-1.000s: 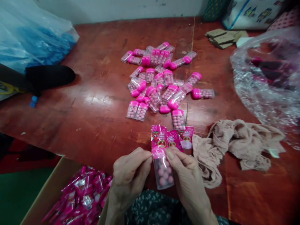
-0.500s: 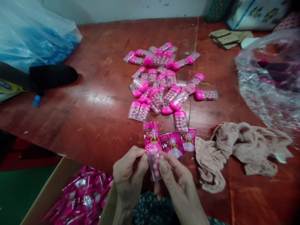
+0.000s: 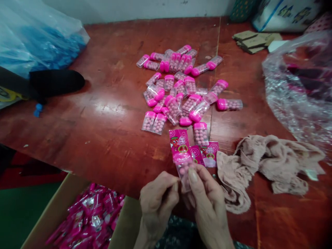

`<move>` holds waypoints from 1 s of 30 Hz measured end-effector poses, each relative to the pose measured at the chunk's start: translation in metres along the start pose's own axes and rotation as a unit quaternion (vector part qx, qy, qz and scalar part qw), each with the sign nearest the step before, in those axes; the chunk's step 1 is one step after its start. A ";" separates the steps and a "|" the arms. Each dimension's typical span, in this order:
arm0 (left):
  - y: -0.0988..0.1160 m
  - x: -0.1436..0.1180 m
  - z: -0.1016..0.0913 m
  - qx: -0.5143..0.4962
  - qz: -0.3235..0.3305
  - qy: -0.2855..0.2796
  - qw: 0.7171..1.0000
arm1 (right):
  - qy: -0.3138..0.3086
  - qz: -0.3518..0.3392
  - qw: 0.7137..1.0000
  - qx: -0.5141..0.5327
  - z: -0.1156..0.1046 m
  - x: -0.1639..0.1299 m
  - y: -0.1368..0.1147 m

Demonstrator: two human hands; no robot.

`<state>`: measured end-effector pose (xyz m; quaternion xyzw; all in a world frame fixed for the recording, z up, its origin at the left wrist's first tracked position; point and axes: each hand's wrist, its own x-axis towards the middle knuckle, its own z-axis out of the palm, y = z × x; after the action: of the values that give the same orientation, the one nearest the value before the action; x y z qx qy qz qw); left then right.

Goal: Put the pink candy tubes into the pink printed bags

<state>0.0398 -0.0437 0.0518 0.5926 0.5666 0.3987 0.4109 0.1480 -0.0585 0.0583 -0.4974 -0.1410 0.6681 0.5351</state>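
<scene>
In the head view, the clear container with the pink cap (image 3: 181,169) sits between the two hands, closer to the right one. The right hand (image 3: 207,195) pinches its lower right side, thumb on top, fingers beneath. Just left of the container is the left hand (image 3: 159,193), thumb and forefinger pressed together; I can't make out whether anything thin is caught between them. A printed pink wrapper (image 3: 178,140) extends from the container's capped end, away from the person. Beyond the container lies a loose pile of similar containers (image 3: 172,105); to its right, two flat wrappers (image 3: 210,155) and then a beige cloth (image 3: 255,155). Down to its left stands a cardboard box (image 3: 46,211) holding shiny pink packets (image 3: 89,221).
</scene>
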 end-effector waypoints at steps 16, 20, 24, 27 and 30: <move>0.009 0.022 -0.022 -0.018 0.004 -0.002 1.000 | 0.020 -0.045 0.990 -0.131 0.007 -0.001 0.008; 0.009 0.027 -0.028 0.041 0.043 -0.042 0.997 | -0.006 -0.043 0.991 -0.126 0.007 0.001 0.005; 0.011 0.031 -0.028 0.070 0.076 -0.052 0.993 | -0.004 -0.023 0.993 -0.119 0.008 0.000 0.004; 0.011 0.035 -0.027 0.089 0.098 -0.048 0.990 | -0.005 -0.008 0.995 -0.103 0.009 0.000 0.002; 0.009 0.037 -0.024 0.117 0.108 -0.039 0.986 | -0.008 0.003 0.997 -0.082 0.011 0.000 0.000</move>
<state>0.0215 -0.0061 0.0688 0.7096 0.5252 0.3481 0.3152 0.1385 -0.0547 0.0634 -0.5349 -0.1979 0.6596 0.4895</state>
